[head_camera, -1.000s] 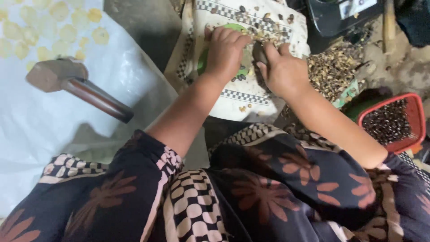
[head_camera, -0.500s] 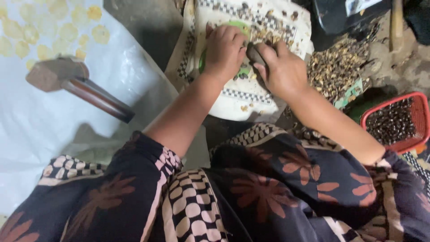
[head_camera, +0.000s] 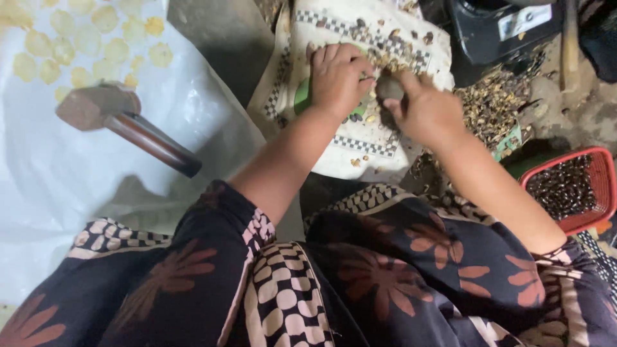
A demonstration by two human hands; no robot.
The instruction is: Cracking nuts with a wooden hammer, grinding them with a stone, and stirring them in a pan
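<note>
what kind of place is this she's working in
Probably an informal, floor-level workspace for shelling nuts or seeds by hand, at home or in a small workshop. A heap of broken shells lies by the patterned cloth, a red basket holds dark kernels, and a wooden mallet rests on a white sheet.

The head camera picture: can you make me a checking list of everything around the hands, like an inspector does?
Surface: a pale cloth with checkered border lies under both hands, strewn with small bits.
Job's things: a dark rounded stone; small nuts or seeds on the cloth; a green patch shows under the left hand.
Clutter: a heap of shell bits to the right; a wooden mallet on a white sheet with yellow discs.
Grippers: left hand pressed flat on the cloth; right hand closed on the stone.
Cables: nothing seen.
Surroundings: a red basket of dark seeds; a black box; the person's patterned clothing.
</note>
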